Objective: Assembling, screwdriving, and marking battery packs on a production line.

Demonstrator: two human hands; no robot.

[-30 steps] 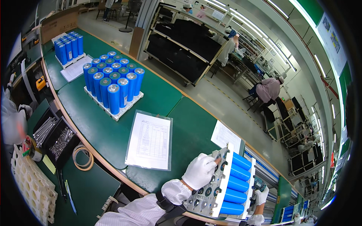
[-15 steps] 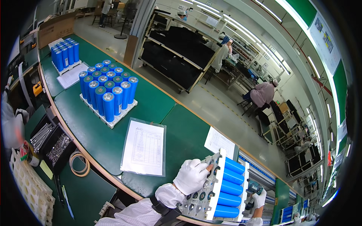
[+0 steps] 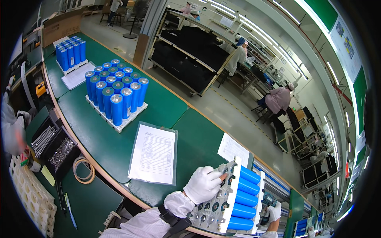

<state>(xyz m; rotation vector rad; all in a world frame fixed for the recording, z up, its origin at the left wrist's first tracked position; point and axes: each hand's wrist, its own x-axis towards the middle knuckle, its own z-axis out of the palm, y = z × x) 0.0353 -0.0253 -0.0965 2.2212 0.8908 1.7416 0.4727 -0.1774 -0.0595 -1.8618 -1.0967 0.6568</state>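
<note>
- Five blue cylinders [image 3: 246, 199] show side-on between two white plates [image 3: 231, 193]; this tilted assembly sits at the near right, between the hands.
- Left hand [image 3: 203, 185], in a white glove, has a bare fingertip against the left plate's outer face, where round cylinder ends show; I cannot tell whether it grips the plate.
- Right hand [image 3: 274, 212], also gloved, is closed around the handle of a teal power tool [image 3: 269, 199] just beside the right plate.
- Farther left on the green table [image 3: 91, 127], upright blue cylinders [image 3: 116, 110] stand in a white base [image 3: 137, 113]; a similar group [image 3: 72, 55] is at the far left.
- Between that nearer group and the left hand lies a printed sheet [image 3: 152, 155].
- Near left, a black bin [image 3: 63, 168] of small metal parts [image 3: 61, 154] is beside tape rolls [image 3: 93, 173].
</note>
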